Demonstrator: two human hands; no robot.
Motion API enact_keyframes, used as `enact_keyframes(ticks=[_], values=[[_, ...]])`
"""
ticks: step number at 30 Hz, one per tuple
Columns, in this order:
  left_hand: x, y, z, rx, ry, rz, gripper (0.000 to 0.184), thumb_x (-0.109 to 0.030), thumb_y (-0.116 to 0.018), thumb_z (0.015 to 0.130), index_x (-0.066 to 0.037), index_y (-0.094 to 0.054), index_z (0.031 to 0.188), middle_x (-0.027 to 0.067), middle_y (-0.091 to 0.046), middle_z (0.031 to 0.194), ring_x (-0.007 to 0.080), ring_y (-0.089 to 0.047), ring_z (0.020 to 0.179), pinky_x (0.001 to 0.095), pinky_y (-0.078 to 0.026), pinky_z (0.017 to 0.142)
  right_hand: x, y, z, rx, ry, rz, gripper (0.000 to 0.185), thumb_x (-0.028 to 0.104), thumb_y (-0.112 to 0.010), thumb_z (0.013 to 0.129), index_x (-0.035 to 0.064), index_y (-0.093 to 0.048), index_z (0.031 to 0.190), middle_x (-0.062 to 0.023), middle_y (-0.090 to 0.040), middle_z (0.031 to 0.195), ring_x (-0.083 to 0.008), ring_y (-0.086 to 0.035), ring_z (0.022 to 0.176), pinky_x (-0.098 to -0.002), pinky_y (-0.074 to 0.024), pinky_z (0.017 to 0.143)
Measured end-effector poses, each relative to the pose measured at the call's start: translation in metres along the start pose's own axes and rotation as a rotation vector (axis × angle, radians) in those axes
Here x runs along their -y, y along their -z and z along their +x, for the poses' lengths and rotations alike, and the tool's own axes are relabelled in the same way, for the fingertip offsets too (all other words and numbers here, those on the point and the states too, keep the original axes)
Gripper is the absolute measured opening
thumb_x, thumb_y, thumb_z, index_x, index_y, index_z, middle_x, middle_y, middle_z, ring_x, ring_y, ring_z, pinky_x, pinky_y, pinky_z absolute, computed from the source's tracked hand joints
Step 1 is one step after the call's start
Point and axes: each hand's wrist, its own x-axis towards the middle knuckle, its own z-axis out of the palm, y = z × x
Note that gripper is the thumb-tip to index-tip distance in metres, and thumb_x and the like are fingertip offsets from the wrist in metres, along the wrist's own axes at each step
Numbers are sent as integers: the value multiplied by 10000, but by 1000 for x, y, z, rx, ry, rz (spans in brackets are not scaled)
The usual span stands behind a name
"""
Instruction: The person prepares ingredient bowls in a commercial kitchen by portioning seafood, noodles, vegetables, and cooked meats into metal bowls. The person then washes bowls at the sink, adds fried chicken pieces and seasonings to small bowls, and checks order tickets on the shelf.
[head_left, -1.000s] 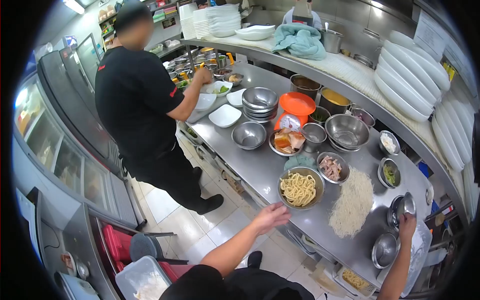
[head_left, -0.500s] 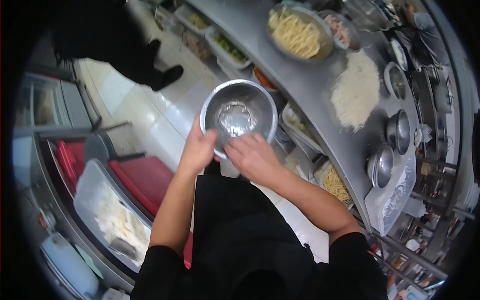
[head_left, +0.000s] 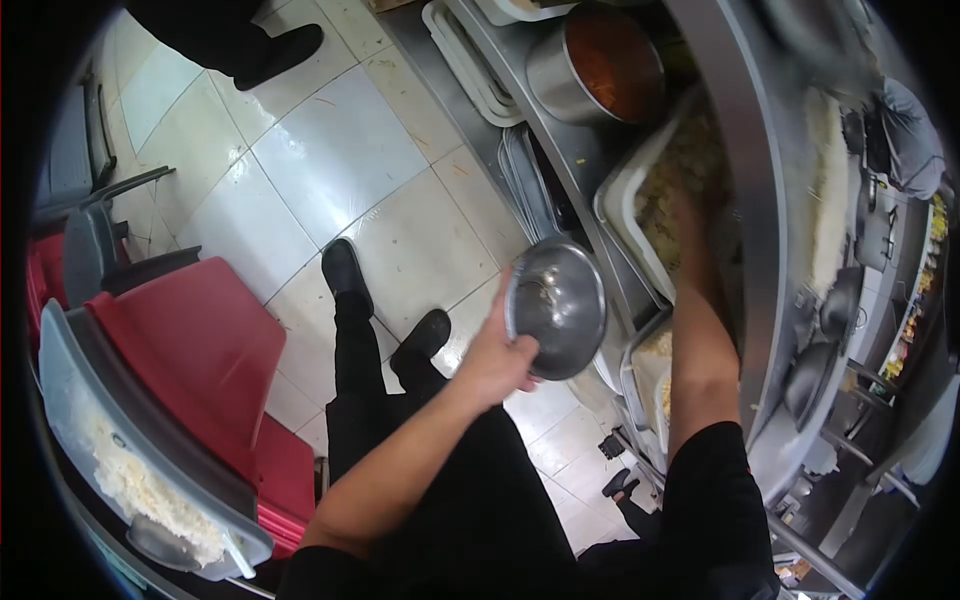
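My left hand (head_left: 500,358) grips the rim of a round steel mixing bowl (head_left: 557,318), thumb on the near side, the bowl tilted. Its inside looks bare and shiny. My right hand (head_left: 690,215) reaches under the counter into a white tub (head_left: 617,205) on the shelf. Pale, chopped-looking pieces (head_left: 660,185) fill the tub; their kind is unclear. The fingers of that hand are sunk in shadow among the pieces, so their grip does not show.
A steel pot (head_left: 570,75) of red-orange sauce stands behind the tub. The steel counter edge (head_left: 745,150) runs above my right arm. Left are red lids (head_left: 190,340) and a container of white shreds (head_left: 150,480). Another person's shoe (head_left: 285,55) is on the tiled floor.
My right hand has left the bowl and gone right, down into the tub under the counter. The left hand has kept the bowl and tilted it. My view has turned toward the shelf.
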Motion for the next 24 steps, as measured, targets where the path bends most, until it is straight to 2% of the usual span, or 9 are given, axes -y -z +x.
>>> enact_keyframes(ticks=[2, 3, 6, 8, 10, 11, 15, 21, 24], values=[[7, -8, 21, 45, -20, -96, 924, 51, -429, 850, -241, 72, 1569, 188, -409, 1437, 204, -677, 797, 291, -594, 560, -9, -36, 18, 32, -75, -24, 825, 491, -724, 807, 45, -435, 1438, -205, -435, 1475, -310, -411, 1370, -391, -337, 1114], [6, -12, 28, 50, -71, -116, 926, 65, -415, 852, -244, 86, 1567, 175, -383, 1458, 211, -661, 899, 289, -594, 569, -24, -55, 30, 60, 61, -92, 801, 479, -722, 809, 41, -453, 1423, -210, -448, 1463, -310, -421, 1362, -389, -344, 1109], [2, -24, 44, 5, -147, -178, 874, 27, -423, 881, -179, 86, 1560, 235, -426, 1404, 256, -685, 767, 322, -610, 590, -50, -46, 22, 396, -83, -77, 735, 385, -752, 800, -1, -494, 1369, -233, -486, 1421, -318, -435, 1352, -383, -357, 1100], [-15, -25, 39, 3, -134, -134, 888, 36, -415, 890, -198, 131, 1550, 232, -414, 1421, 265, -696, 824, 317, -619, 615, -2, 16, -36, 617, -85, -121, 785, 345, -780, 784, -10, -451, 1401, -224, -488, 1419, -322, -434, 1349, -383, -358, 1100], [-19, -26, 37, -19, -111, -151, 898, 38, -414, 888, -207, 148, 1545, 231, -412, 1427, 270, -699, 855, 314, -623, 624, 7, 42, -60, 547, -84, 39, 856, 366, -769, 783, 1, -378, 1451, -238, -427, 1466, -329, -412, 1367, -394, -349, 1105], [-27, -27, 33, -6, -59, -146, 920, 81, -384, 856, -260, 108, 1555, 171, -369, 1464, 278, -654, 1050, 329, -635, 655, 5, 40, -65, 530, -75, 69, 877, 373, -769, 781, 8, -359, 1465, -243, -417, 1474, -335, -413, 1367, -394, -350, 1105], [-27, -40, 38, -41, -135, -132, 900, 77, -386, 861, -231, 99, 1554, 190, -385, 1446, 276, -665, 1023, 324, -632, 643, -2, 4, -73, 416, -3, 21, 830, 385, -762, 773, 30, -414, 1436, -261, -493, 1396, -375, -490, 1293, -379, -398, 1051], [-30, -28, 49, -66, -176, -143, 877, 77, -386, 870, -204, 86, 1553, 185, -436, 1405, 272, -673, 1010, 309, -630, 641, 23, -3, -66, 403, -217, 31, 615, 315, -731, 781, 3, -558, 1281, -232, -624, 1214, -349, -597, 1152, -394, -458, 964], [-35, -6, 50, -123, -162, -150, 852, 78, -394, 870, -196, 27, 1558, 179, -444, 1400, 268, -673, 1011, 303, -627, 633, -11, 11, -57, 335, -312, 306, 612, 277, -749, 767, 10, -561, 1284, -215, -605, 1243, -330, -574, 1177, -392, -449, 989]])
